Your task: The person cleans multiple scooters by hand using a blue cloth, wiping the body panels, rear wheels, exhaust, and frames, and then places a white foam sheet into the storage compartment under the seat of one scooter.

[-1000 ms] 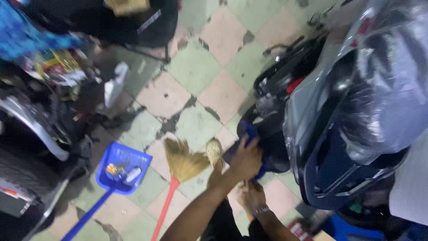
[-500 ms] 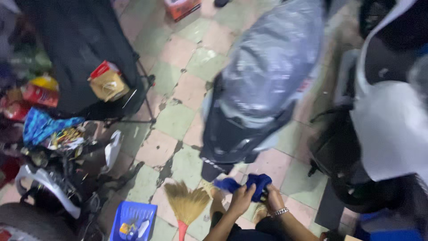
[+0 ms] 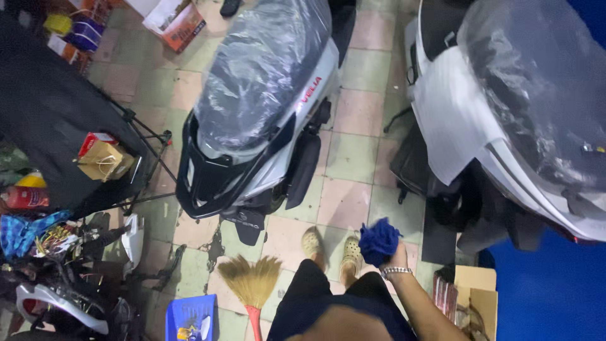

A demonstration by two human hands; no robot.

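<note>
Floor (image 3: 363, 113): pale green and pink tiles, stained dark near the lower left, are seen from above.
Right scooter (image 3: 499, 120): a white scooter under clear plastic wrap fills the upper right, well apart from the raised hand.
Middle scooter (image 3: 265, 107): a white and black scooter, its seat wrapped in clear plastic, is parked with one dark end just ahead of the feet; its long axis runs from the lower left up toward the top centre.
Folding stand (image 3: 57, 120): a black cloth-topped stand at the left carries a small brown carton.
Person's legs: dark shorts and two pale clogs (image 3: 331, 249) are seen at the bottom centre, toes toward the middle scooter.
Broom (image 3: 250, 284): a straw head on a red handle lies on the floor just left of the feet, bristles pointing up the frame.
Dustpan (image 3: 191, 317): a blue one with scraps in it lies left of the broom.
Right hand (image 3: 396, 256): it is closed around a bunched blue cloth (image 3: 379, 242), held raised just right of the feet; a metal bracelet is worn at the wrist.
Cloth to scooter: the middle scooter lies ahead and to the left of the cloth, the right scooter ahead and to the right; the middle one is judged nearer.
Left hand: it is not seen.
</note>
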